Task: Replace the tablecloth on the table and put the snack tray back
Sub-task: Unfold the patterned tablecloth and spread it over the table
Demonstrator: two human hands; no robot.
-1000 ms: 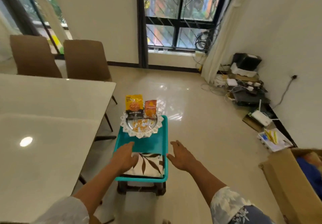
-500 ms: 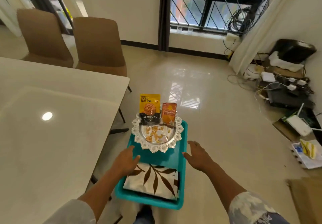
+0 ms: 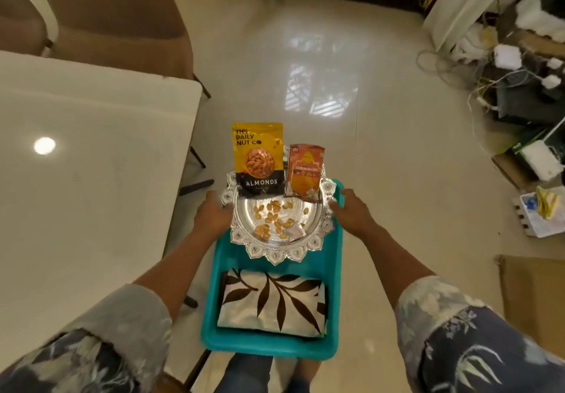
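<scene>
Moved forward, left hand (image 3: 213, 216) and right hand (image 3: 349, 209) grasp the round snack tray (image 3: 276, 251) by its sides, packets (image 3: 258, 160) farthest.

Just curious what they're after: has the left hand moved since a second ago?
Yes. The left hand went forward along the teal stool, from the folded cloth to the snack tray rim.
</scene>
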